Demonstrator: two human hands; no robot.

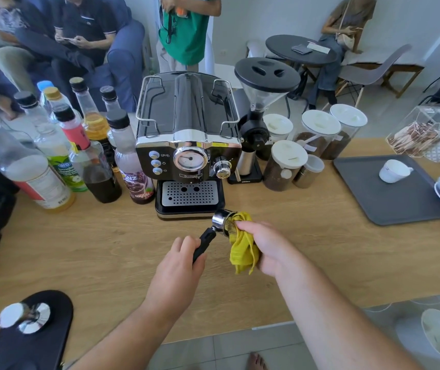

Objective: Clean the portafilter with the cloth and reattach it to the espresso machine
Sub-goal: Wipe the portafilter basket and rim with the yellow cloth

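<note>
My left hand (pixel 180 265) grips the black handle of the portafilter (pixel 220 221), which is held above the wooden table just in front of the espresso machine (pixel 187 145). Its steel basket tilts to the right, open side facing my right hand (pixel 264 247). That hand holds a bunched yellow cloth (pixel 243 252), and its fingertips press the cloth into the basket's mouth. The machine's perforated drip tray (pixel 189 194) lies directly behind the portafilter.
Several syrup bottles (pixel 90 156) crowd the table left of the machine. A grinder (pixel 261 108) and lidded jars (pixel 285 166) stand to its right, then a grey tray (pixel 368 204) with a white cup. A tamper (pixel 24 317) rests on a black mat at front left. People sit behind.
</note>
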